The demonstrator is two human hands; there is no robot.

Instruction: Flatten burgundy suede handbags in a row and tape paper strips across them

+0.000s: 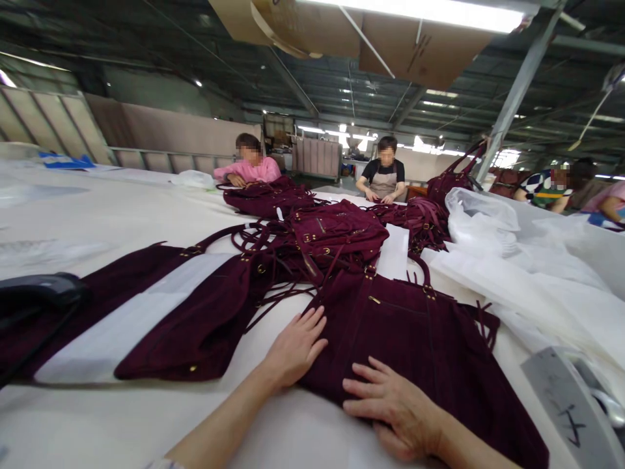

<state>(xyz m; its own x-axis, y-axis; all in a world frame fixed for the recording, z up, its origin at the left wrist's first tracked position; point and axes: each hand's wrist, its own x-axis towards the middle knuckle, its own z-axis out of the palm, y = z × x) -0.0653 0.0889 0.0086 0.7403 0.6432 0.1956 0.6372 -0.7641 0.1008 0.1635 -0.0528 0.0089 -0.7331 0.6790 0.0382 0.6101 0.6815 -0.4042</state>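
A dark burgundy suede bag (415, 332) with gold hardware and fringe lies flat on the white table (97, 215) in front of me. My left hand (295, 348) rests flat on its left edge, fingers spread. At the bag's near edge lies my right hand (390, 404), palm down with fingers apart. Neither hand grips anything.
More burgundy bags (205, 312) lie to the left and in a pile (336, 238) behind. White plastic bags (493, 228) heap at the right. A dark device (39, 293) sits at far left, a grey object (571, 404) at near right. Other people (249, 166) work at the far side.
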